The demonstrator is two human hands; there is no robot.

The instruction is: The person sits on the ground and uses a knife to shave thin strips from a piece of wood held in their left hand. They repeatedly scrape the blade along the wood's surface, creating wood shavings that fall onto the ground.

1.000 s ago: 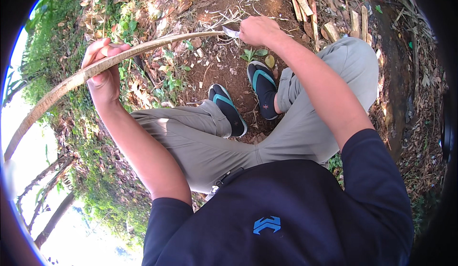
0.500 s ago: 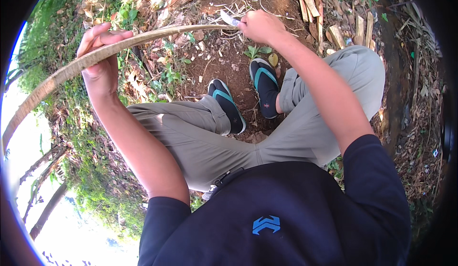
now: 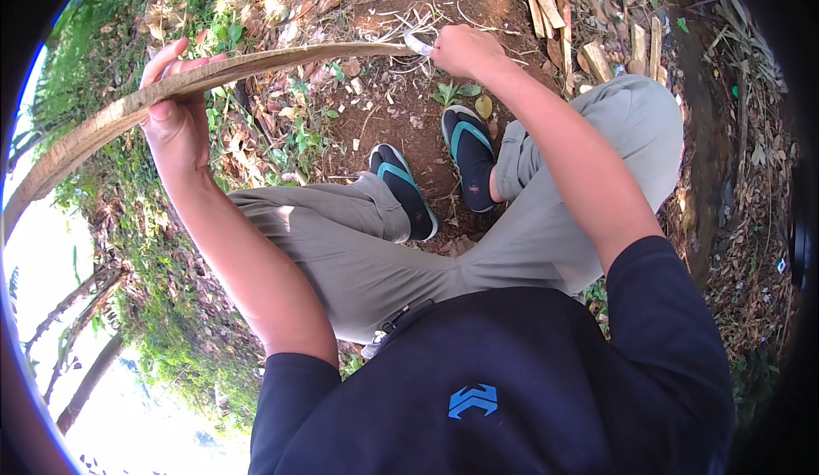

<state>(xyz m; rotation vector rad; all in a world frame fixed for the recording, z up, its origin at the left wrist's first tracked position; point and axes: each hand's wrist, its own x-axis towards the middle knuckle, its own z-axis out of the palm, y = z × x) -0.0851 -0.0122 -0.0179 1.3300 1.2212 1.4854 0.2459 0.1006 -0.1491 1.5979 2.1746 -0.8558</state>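
A long pale wooden strip (image 3: 273, 60) runs from the far left edge of the view to a thin end near the top middle, curved by the lens. My left hand (image 3: 177, 134) grips it, thumb on the near side and fingers on the far side. My right hand (image 3: 467, 52) is closed around a knife, whose handle is mostly hidden in the fist. The short light-coloured blade (image 3: 417, 44) lies at the strip's thin end; whether it touches the wood I cannot tell.
Thin pale shavings (image 3: 415, 23) litter the brown soil beyond my feet. Several split wood pieces (image 3: 546, 6) lie at the upper right. My feet, in dark socks and flip-flops (image 3: 401, 181), are below the strip. Dry leaves and green plants spread on the left.
The wooden strip has turned a little and shows a broader face. My right hand and the knife have shifted slightly right and nearer, with the blade now at the strip's very end.
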